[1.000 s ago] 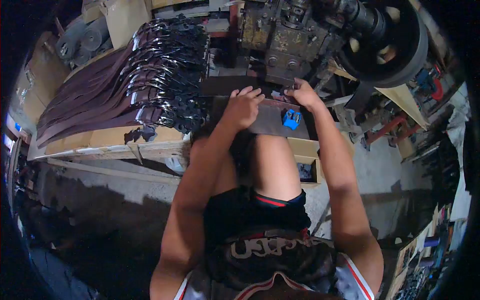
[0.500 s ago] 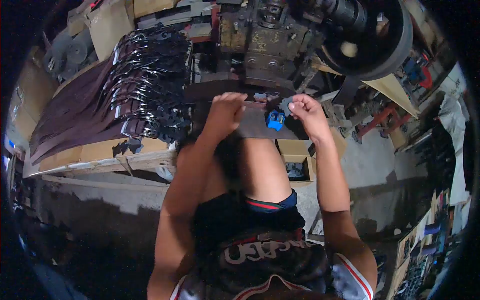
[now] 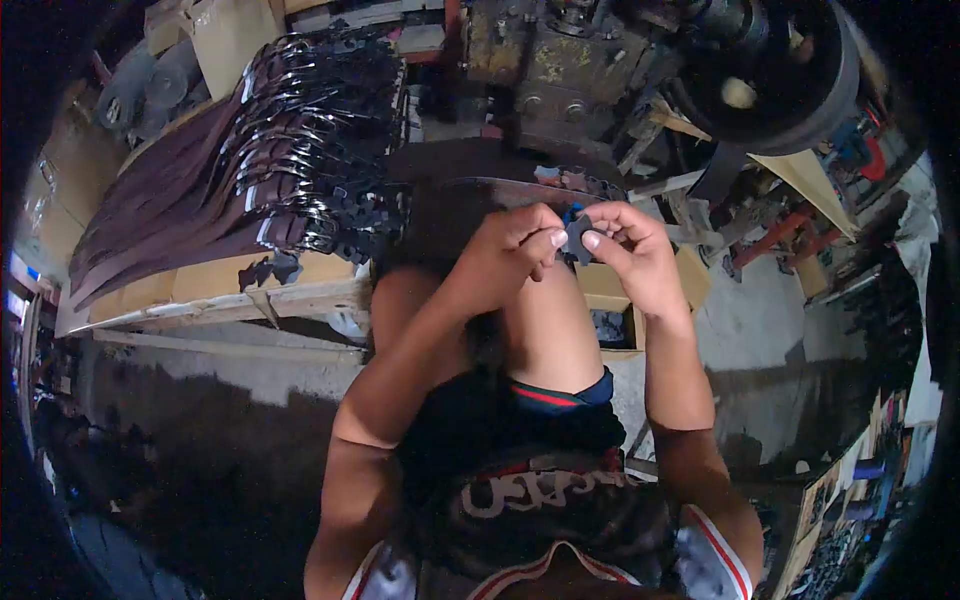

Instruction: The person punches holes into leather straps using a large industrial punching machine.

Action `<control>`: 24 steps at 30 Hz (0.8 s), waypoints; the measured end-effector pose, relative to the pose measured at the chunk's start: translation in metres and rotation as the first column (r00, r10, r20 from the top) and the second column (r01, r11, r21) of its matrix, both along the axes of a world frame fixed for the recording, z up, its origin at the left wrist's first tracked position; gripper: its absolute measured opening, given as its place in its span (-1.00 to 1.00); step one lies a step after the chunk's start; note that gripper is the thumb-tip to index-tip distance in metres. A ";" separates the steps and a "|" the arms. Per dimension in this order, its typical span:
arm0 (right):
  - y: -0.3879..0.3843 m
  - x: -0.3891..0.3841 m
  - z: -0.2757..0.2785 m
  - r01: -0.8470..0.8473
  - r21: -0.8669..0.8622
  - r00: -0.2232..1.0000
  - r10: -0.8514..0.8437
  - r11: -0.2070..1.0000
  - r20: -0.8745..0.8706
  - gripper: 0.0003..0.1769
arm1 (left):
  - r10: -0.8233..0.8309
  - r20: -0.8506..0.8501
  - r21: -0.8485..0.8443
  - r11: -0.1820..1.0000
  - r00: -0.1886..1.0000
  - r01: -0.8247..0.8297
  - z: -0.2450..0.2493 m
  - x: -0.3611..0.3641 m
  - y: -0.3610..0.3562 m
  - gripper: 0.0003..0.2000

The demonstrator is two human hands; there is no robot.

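A small dark flat piece with a notched edge (image 3: 578,240) is pinched in the fingers of my right hand (image 3: 635,250). My left hand (image 3: 510,250) meets it from the other side, its thumb and forefinger closed at the piece's left edge. Just behind the fingers a bit of a blue object (image 3: 572,213) shows, mostly hidden by my hands. Beyond them, several small dark and reddish pieces (image 3: 575,180) lie on the dark work surface (image 3: 430,215).
At the left, long dark strips (image 3: 160,220) with shiny metal parts lie on a cardboard-topped table (image 3: 330,285). A heavy machine (image 3: 570,90) stands ahead, with a large wheel (image 3: 840,100) at its right. An open cardboard box (image 3: 625,345) sits below my right hand.
My left hand has moved right and closed at the dark piece in my right hand. Both hands are now together, covering most of the blue object. The view has shifted slightly.
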State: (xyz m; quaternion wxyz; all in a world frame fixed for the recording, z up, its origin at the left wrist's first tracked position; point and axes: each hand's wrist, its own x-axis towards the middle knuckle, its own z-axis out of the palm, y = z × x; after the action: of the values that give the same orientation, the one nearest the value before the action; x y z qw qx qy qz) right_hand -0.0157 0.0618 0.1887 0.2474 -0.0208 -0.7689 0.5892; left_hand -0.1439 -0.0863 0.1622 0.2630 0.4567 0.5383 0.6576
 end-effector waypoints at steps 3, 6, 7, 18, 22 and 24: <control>-0.004 0.000 0.000 -0.091 -0.077 0.995 0.094 0.993 0.032 -0.71 | -0.040 -0.161 0.150 0.987 0.986 0.064 -0.004 -0.004 -0.004 -0.83; -0.004 -0.002 -0.001 -0.179 -0.189 0.982 0.188 0.966 0.031 -0.67 | -0.119 -0.049 0.139 0.982 0.992 0.125 -0.009 -0.004 -0.006 -0.82; -0.004 -0.003 -0.002 -0.204 -0.230 0.976 0.215 0.951 0.022 -0.66 | -0.070 -0.110 0.173 0.981 0.992 0.088 -0.011 -0.003 -0.006 -0.82; -0.027 0.002 -0.011 0.003 -0.338 0.989 -0.052 0.941 -0.135 -0.55 | -0.292 0.510 0.690 0.701 0.809 -0.181 -0.015 -0.043 -0.038 -0.95; -0.030 -0.002 -0.031 0.184 -0.157 0.956 -0.213 0.970 -0.200 -0.64 | 0.150 0.302 0.284 0.928 0.941 -0.239 -0.011 -0.016 -0.040 -0.86; -0.035 -0.010 -0.029 0.224 -0.186 0.935 -0.265 0.957 -0.238 -0.76 | 0.301 -0.014 0.322 0.904 0.953 -0.281 -0.019 0.001 -0.019 -0.85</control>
State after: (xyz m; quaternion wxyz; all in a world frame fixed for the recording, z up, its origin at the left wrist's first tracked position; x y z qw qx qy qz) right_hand -0.0256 0.0266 0.1599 0.4152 -0.0581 -0.6725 0.6099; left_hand -0.1429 -0.1049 0.1428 0.0680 0.4281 0.4960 0.7524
